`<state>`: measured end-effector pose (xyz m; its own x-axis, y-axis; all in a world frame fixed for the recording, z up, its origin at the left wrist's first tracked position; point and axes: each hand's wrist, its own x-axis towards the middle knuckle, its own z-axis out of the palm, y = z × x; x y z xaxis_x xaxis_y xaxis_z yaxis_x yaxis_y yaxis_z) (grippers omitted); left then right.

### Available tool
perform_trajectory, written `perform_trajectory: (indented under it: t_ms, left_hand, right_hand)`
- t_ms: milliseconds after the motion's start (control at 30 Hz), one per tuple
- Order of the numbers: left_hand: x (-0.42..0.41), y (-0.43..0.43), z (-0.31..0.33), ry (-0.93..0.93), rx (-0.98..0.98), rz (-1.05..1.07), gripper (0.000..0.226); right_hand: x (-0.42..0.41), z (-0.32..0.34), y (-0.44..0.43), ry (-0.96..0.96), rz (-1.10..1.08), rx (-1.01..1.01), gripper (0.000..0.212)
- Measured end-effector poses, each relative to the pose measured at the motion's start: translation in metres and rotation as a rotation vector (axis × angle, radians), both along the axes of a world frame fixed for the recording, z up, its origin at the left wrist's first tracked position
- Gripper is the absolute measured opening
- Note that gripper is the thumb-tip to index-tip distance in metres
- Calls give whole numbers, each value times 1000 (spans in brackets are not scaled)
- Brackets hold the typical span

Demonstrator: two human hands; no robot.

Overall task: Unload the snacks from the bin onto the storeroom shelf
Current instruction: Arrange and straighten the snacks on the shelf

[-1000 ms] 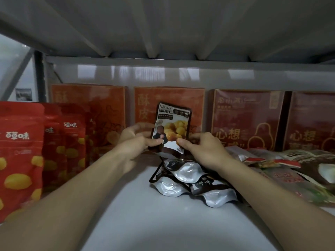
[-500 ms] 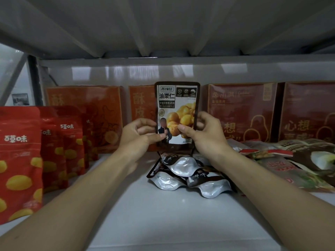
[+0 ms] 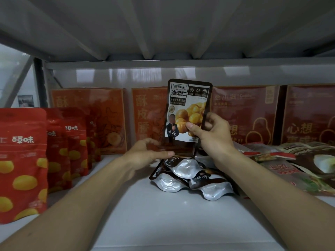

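The chestnut pouch (image 3: 188,109) is glossy printed plastic film, smooth on its face. The foil pouches (image 3: 181,167) show crinkled, mirror-bright silver backs. The red bags (image 3: 21,160) look like plastic with a soft sheen. The boxes (image 3: 87,120) are matt cardboard. The shelf (image 3: 163,214) is smooth white painted metal, faintly reflective.

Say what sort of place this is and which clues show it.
Probably a storeroom: a white metal shelf, a row of matching red snack bags, and orange boxes lined along the back.

white shelf (image 3: 163,214) under snack pouches (image 3: 190,176)
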<state>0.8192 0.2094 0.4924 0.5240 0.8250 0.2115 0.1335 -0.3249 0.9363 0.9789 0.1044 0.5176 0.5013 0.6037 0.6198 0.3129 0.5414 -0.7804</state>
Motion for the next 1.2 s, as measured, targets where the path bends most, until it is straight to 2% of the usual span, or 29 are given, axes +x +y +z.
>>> perform_trajectory:
  t_ms: [167, 233, 300, 433, 667, 833, 967, 1067, 1200]
  left_hand:
    - [-3, 2, -2, 100, -19, -64, 77]
    - [-3, 3, -3, 98, -32, -104, 87]
    - [-2, 7, -5, 49, -70, -116, 98]
    - [-3, 6, -2, -35, -125, -112, 88]
    - [-7, 1, 10, -299, -121, -118, 94]
    - [-10, -4, 18, -416, -92, -131, 87]
    - [-14, -5, 21, -504, -63, -93, 78]
    - [-15, -8, 22, -499, -43, -87, 72]
    - [-12, -10, 22, -438, -76, -129, 50]
  right_hand:
    - [0, 0, -2, 3, -1, -2, 25]
    - [0, 0, -2, 1, -2, -6, 26]
    - [0, 1, -1, 5, 3, -3, 24]
    - [2, 0, 0, 14, 0, 1, 23]
    - [4, 1, 1, 29, -6, 19, 24]
    - [7, 2, 2, 114, 15, 33, 32]
    - [8, 4, 0, 161, 45, 61, 22]
    - [7, 5, 0, 168, 52, 57, 20]
    - [6, 5, 1, 167, 55, 66, 21]
